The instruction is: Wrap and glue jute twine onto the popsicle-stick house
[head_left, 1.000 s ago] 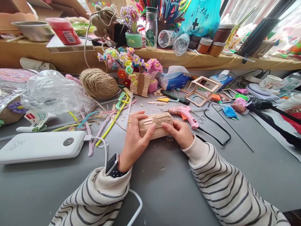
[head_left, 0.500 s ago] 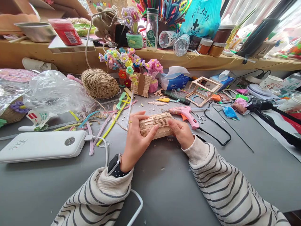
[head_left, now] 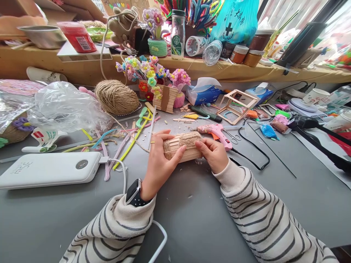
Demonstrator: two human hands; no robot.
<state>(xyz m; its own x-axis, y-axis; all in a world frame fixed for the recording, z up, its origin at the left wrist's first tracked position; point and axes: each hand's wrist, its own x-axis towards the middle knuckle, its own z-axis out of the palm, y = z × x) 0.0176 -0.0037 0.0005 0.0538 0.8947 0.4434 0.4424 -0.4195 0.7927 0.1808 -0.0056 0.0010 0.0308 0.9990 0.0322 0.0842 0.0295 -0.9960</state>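
Observation:
A small box-like piece of pale wooden sticks wrapped in twine [head_left: 189, 142] lies on its side between my hands, low over the grey table. My left hand [head_left: 161, 157] is closed around its left end, thumb along the near side. At its right end, my right hand [head_left: 212, 151] pinches the edge, thumb on top; whether a loose twine end is in those fingers I cannot make out. A twine strand runs from the left hand back to the ball of twine [head_left: 116, 97]. Just beyond the right hand lies a pink glue gun [head_left: 216, 133].
Left of my arm lies a white power bank [head_left: 52, 170] with a cable. Behind are pipe cleaners [head_left: 134, 140], a wooden stick frame [head_left: 237, 106] and a tissue pack [head_left: 204, 91]. Scissors [head_left: 233, 137] and a black cord [head_left: 257, 157] lie to the right.
My right thumb and fingers have shifted slightly at the right end of the twine-wrapped piece, the fingers now more curled. The left hand keeps its hold.

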